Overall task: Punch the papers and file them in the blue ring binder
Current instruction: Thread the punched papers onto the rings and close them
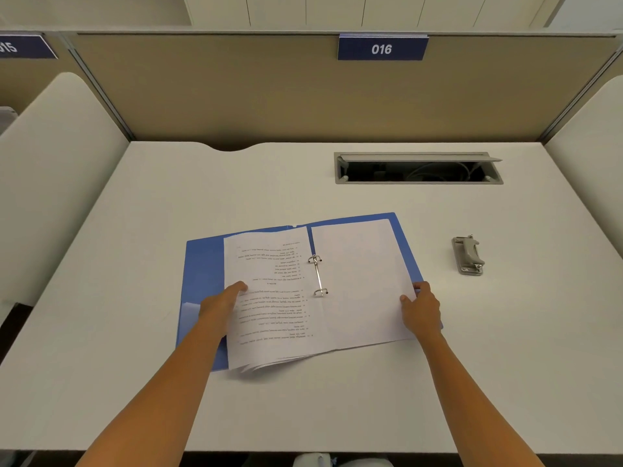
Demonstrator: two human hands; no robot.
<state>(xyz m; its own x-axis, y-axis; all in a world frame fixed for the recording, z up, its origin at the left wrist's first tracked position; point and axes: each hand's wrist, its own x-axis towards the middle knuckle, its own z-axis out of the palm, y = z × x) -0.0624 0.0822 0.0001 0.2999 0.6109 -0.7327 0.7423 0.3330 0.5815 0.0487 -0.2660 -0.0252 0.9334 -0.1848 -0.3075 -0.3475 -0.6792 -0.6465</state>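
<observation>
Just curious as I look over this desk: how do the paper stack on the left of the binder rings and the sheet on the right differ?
The left stack shows printed lines; the right sheet looks blank. The left stack fans out thickly past the blue ring binder; the right sheet lies flat and thin. The left hand rests on the stack; the right hand holds the sheet's edge. Both are white paper.

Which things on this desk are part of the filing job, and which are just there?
Part of the job:
blue ring binder
printed papers
blank sheets
hole punch

Just there:
cable hatch
sign 016
</observation>
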